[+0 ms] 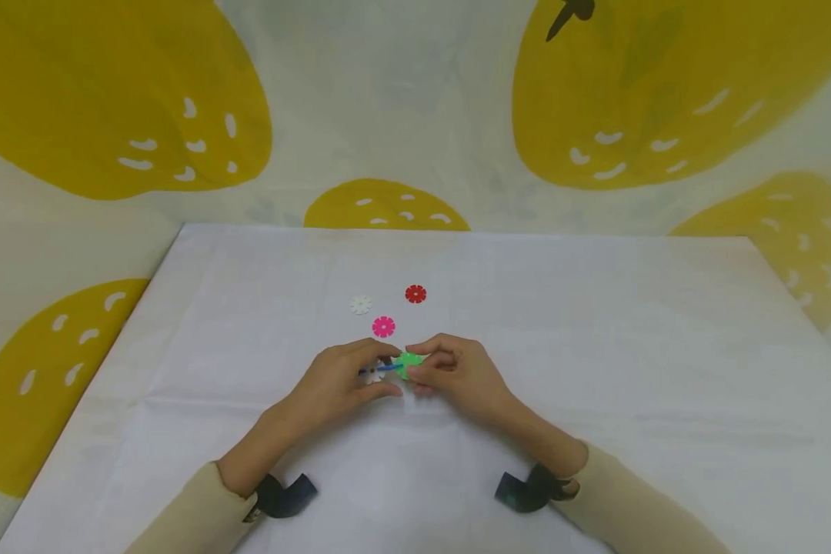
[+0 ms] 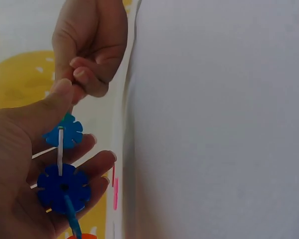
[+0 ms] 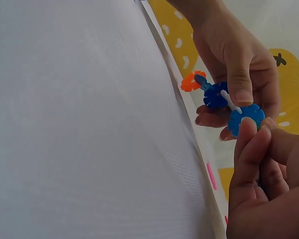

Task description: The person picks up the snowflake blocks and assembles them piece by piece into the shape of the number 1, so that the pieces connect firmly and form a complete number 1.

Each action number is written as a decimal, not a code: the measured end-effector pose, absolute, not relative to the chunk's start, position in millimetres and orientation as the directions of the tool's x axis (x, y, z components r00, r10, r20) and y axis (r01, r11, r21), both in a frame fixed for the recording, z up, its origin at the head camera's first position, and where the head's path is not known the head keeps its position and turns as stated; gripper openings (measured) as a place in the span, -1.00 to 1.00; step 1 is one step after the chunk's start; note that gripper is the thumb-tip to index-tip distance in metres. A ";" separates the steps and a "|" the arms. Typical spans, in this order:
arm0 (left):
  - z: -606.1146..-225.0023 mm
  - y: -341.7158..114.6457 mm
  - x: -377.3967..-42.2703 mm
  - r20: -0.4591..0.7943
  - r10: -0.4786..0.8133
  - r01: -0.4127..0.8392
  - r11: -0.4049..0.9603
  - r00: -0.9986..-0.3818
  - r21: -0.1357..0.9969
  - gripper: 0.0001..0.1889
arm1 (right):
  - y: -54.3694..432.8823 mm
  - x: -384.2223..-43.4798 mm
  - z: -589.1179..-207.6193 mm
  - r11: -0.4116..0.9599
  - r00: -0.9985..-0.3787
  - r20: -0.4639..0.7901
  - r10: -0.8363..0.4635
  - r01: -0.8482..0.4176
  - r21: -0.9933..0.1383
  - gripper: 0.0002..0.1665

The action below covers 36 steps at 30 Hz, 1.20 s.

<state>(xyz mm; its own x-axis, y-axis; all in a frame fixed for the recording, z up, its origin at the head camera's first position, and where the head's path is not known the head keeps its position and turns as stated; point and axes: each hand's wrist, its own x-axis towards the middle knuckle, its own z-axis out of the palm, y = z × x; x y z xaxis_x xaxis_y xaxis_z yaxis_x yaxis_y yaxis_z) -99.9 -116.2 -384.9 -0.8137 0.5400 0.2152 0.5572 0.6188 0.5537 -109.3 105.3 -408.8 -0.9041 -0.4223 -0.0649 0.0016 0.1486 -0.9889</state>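
Both hands meet over the white table around a chain of interlocked notched plastic discs. Reading along it in the right wrist view come an orange disc (image 3: 190,82), a dark blue disc (image 3: 217,98), a white disc (image 3: 229,102) seen edge-on and a light blue disc (image 3: 238,119). My left hand (image 1: 335,375) holds the chain near the light blue disc, thumb on one side and fingers behind. A green disc (image 1: 408,362) is pinched between the thumb and fingers of my right hand (image 1: 467,378), right at the light blue disc's edge. Fingertips hide much of the green disc.
Beyond the hands, a pink disc (image 1: 384,327), a white loose disc (image 1: 362,305) and a red disc (image 1: 415,294) lie flat on the white-covered table (image 1: 595,323). A fabric backdrop (image 1: 388,92) with large yellow fruit prints hangs behind the table.
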 end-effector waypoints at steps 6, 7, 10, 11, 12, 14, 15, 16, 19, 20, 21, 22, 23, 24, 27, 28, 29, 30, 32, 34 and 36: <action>-390.3 -114.6 -100.3 0.263 0.529 0.565 0.562 -0.807 0.604 -0.54 | 103.8 -105.7 -406.7 0.136 -0.898 -0.088 -0.430 0.032 -0.990 -0.64; -391.1 -114.5 -100.4 0.271 0.528 0.568 0.552 -0.805 0.611 -0.55 | 103.8 -105.0 -406.4 0.137 -0.898 -0.088 -0.431 0.031 -0.990 -0.65; -392.4 -114.5 -100.5 0.294 0.527 0.578 0.525 -0.797 0.625 -0.59 | 104.0 -104.2 -407.1 0.137 -0.896 -0.085 -0.435 0.027 -0.990 -0.66; -392.7 -114.5 -100.5 0.302 0.527 0.582 0.519 -0.794 0.626 -0.60 | 104.4 -104.5 -407.6 0.134 -0.894 -0.082 -0.440 0.024 -0.991 -0.66; -392.7 -114.6 -100.7 0.309 0.527 0.587 0.514 -0.791 0.625 -0.60 | 104.9 -104.9 -407.9 0.133 -0.893 -0.078 -0.443 0.021 -0.991 -0.66; -392.5 -114.9 -101.4 0.326 0.526 0.597 0.506 -0.786 0.622 -0.60 | 106.8 -106.7 -408.9 0.149 -0.892 -0.077 -0.445 0.011 -0.989 -0.67; -392.5 -115.2 -102.0 0.333 0.524 0.601 0.504 -0.784 0.620 -0.61 | 107.8 -108.2 -409.1 0.161 -0.892 -0.075 -0.445 0.002 -0.987 -0.67; -392.8 -115.6 -102.9 0.336 0.521 0.601 0.506 -0.785 0.618 -0.61 | 109.0 -110.2 -409.2 0.178 -0.894 -0.072 -0.442 -0.008 -0.984 -0.68; -394.0 -116.5 -105.9 0.336 0.508 0.593 0.518 -0.793 0.616 -0.62 | 113.4 -118.9 -409.3 0.231 -0.907 -0.078 -0.414 -0.022 -0.973 -0.69; -394.6 -116.7 -106.9 0.331 0.505 0.588 0.525 -0.797 0.615 -0.63 | 114.9 -122.8 -409.0 0.243 -0.912 -0.083 -0.402 -0.019 -0.970 -0.69; -395.1 -117.0 -107.8 0.326 0.502 0.583 0.530 -0.801 0.616 -0.63 | 116.2 -126.6 -408.2 0.249 -0.917 -0.086 -0.389 -0.014 -0.968 -0.68; -395.5 -117.2 -108.4 0.320 0.501 0.578 0.534 -0.804 0.617 -0.63 | 117.6 -130.5 -407.3 0.260 -0.923 -0.093 -0.372 -0.007 -0.966 -0.67; -395.3 -117.4 -108.9 0.317 0.501 0.576 0.535 -0.805 0.619 -0.63 | 118.8 -134.4 -406.0 0.271 -0.929 -0.096 -0.357 -0.005 -0.962 -0.64; -395.3 -117.6 -109.0 0.313 0.504 0.575 0.533 -0.805 0.622 -0.62 | 120.1 -138.4 -404.8 0.285 -0.934 -0.095 -0.343 -0.008 -0.959 -0.63; -395.0 -117.5 -109.0 0.311 0.517 0.581 0.518 -0.798 0.628 -0.61 | 123.3 -151.2 -401.0 0.338 -0.947 -0.057 -0.318 -0.057 -0.939 -0.62; -395.1 -117.5 -109.0 0.312 0.522 0.584 0.514 -0.794 0.628 -0.61 | 123.7 -155.8 -399.9 0.362 -0.950 -0.039 -0.311 -0.080 -0.929 -0.62; -395.0 -117.5 -109.2 0.316 0.526 0.590 0.510 -0.790 0.627 -0.61 | 123.8 -160.6 -398.8 0.384 -0.952 -0.016 -0.307 -0.108 -0.917 -0.62; -395.0 -117.5 -109.5 0.319 0.530 0.594 0.505 -0.786 0.626 -0.61 | 123.7 -165.5 -398.1 0.400 -0.952 0.006 -0.305 -0.133 -0.907 -0.63; -395.0 -117.3 -110.3 0.326 0.533 0.602 0.501 -0.781 0.621 -0.61 | 122.7 -174.7 -396.2 0.433 -0.954 0.038 -0.296 -0.170 -0.886 -0.63; -395.1 -117.1 -110.7 0.325 0.536 0.604 0.502 -0.779 0.619 -0.61 | 120.7 -183.0 -395.4 0.456 -0.957 0.058 -0.285 -0.189 -0.870 -0.63; -394.8 -116.7 -110.3 0.318 0.542 0.603 0.502 -0.778 0.620 -0.61 | 118.4 -190.3 -396.5 0.476 -0.958 0.074 -0.277 -0.203 -0.855 -0.63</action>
<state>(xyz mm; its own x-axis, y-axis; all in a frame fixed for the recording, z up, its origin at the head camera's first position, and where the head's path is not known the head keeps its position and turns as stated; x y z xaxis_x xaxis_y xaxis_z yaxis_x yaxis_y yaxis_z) -110.3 -116.7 -394.8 -0.7782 0.5417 0.3178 0.6027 0.5018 0.6205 -190.3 118.4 -396.5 -0.9582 -0.2765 0.0738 -0.2033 0.4762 -0.8555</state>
